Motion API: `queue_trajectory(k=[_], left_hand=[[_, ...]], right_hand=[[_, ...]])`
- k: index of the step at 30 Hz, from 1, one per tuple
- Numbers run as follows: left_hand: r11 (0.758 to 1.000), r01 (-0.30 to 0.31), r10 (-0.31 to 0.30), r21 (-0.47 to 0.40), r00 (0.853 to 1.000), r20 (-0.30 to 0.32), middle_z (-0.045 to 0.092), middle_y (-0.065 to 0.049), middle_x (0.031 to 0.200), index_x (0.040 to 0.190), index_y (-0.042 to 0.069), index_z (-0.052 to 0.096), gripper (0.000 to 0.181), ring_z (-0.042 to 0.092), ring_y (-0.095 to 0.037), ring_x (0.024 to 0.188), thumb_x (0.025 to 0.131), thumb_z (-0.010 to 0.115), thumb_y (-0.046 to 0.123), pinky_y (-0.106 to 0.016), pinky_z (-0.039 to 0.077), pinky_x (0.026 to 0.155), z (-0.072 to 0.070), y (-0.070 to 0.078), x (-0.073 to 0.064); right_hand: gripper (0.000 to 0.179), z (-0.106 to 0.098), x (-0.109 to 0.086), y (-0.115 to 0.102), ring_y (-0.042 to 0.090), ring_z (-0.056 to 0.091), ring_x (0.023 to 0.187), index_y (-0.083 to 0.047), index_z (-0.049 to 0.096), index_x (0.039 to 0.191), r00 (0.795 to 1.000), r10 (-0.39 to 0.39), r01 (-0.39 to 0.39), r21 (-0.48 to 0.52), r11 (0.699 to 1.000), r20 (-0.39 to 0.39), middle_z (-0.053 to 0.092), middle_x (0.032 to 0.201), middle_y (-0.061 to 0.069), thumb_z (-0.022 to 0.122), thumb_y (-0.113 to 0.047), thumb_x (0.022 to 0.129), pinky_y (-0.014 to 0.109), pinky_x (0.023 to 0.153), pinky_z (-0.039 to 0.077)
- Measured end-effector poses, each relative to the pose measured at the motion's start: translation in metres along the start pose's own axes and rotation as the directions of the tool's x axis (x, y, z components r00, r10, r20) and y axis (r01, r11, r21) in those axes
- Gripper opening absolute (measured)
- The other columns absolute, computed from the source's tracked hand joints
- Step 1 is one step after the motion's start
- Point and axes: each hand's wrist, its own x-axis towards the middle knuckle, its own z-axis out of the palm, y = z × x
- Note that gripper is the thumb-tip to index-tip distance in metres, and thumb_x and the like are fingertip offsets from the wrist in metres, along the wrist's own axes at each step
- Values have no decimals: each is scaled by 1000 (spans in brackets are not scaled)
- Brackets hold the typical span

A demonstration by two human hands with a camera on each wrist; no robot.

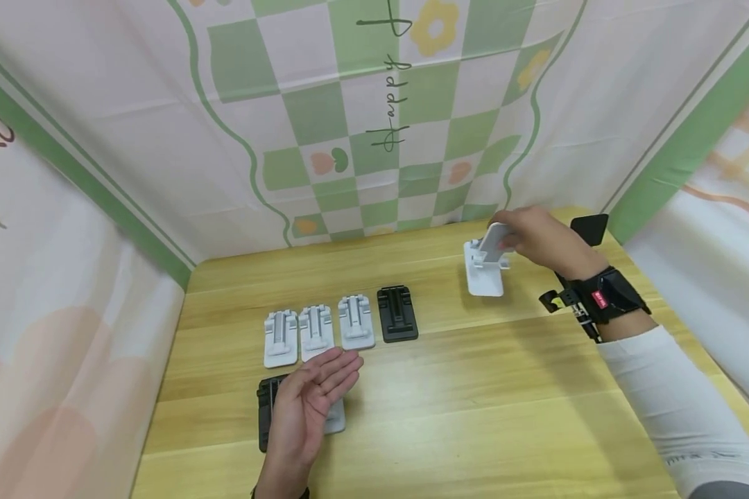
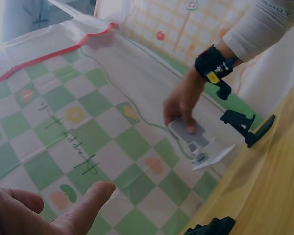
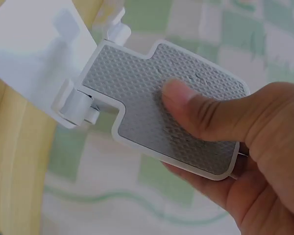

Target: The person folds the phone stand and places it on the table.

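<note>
My right hand (image 1: pixel 543 242) pinches the padded upper plate of a white folding phone stand (image 1: pixel 485 281), thumb on the grey textured pad (image 3: pixel 152 93). The stand is unfolded, and its smooth base plate (image 3: pixel 36 44) angles away from the hinge. In the left wrist view its base seems to hang above the table. My left hand (image 1: pixel 306 409) is held palm up with fingers straight, holding nothing. Beneath it, a folded black stand (image 1: pixel 265 419) and a white stand (image 1: pixel 335 419) are partly hidden.
Beyond my left hand lie folded stands in a row: three white, including the leftmost white stand (image 1: pixel 281 339), and one black stand (image 1: pixel 397 315). An unfolded black stand (image 2: pixel 247 128) stands at the right, partly behind my right wrist. Patterned cloth (image 1: pixel 374 104) encloses the wooden table (image 1: pixel 462 416).
</note>
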Motion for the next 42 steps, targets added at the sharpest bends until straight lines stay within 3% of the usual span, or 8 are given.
queue_trajectory(k=[5,15,21,25,29,37,42], left_hand=[[1000,14,-14,-4,1000,1,62,-29,124,136,-21,34,47,54,-43,120,103,25,11,-47,44,103,3,-5,2],[998,59,-60,15,997,50,56,-33,129,137,-21,31,46,54,-42,121,103,26,9,-47,45,103,10,-18,6],[992,119,-123,52,988,94,45,-37,138,139,-17,33,44,51,-40,125,103,32,7,-44,43,105,19,-29,10],[980,156,-166,124,983,79,49,-33,137,140,-15,35,47,56,-33,122,99,45,6,-39,45,103,26,-36,12],[964,172,-185,203,982,45,56,-26,133,139,-13,39,52,60,-27,116,95,55,8,-33,51,97,30,-40,12],[941,130,-142,311,990,18,61,-24,127,134,-13,47,47,63,-27,112,93,59,7,-33,55,91,31,-45,10],[926,141,-159,350,987,22,64,-21,124,133,-11,49,50,65,-25,109,90,63,9,-32,57,88,31,-47,10]], right_hand=[[28,-3,3,-36,23,67,85,0,69,105,999,-51,51,7,999,-7,72,95,11,75,2,77,36,67,59],[25,-11,2,-105,13,62,77,-3,68,107,989,-135,133,47,990,66,68,88,6,72,-6,84,25,60,55],[27,-13,-5,-150,10,63,75,-3,70,105,980,-191,185,100,978,54,68,85,3,76,-7,79,20,62,56],[30,-12,-11,-174,9,63,76,-2,70,106,972,-230,222,144,964,39,69,86,2,77,-7,76,17,63,56],[32,-12,-16,-191,9,63,78,-2,70,106,968,-246,236,151,960,45,70,88,3,77,-8,76,17,64,56],[30,-11,-21,-209,8,62,78,-3,71,104,967,-252,243,152,958,43,69,88,2,77,-3,75,16,63,56],[29,-10,-23,-214,8,61,77,-4,71,104,967,-251,239,170,956,49,69,88,1,77,-3,76,16,64,56]])
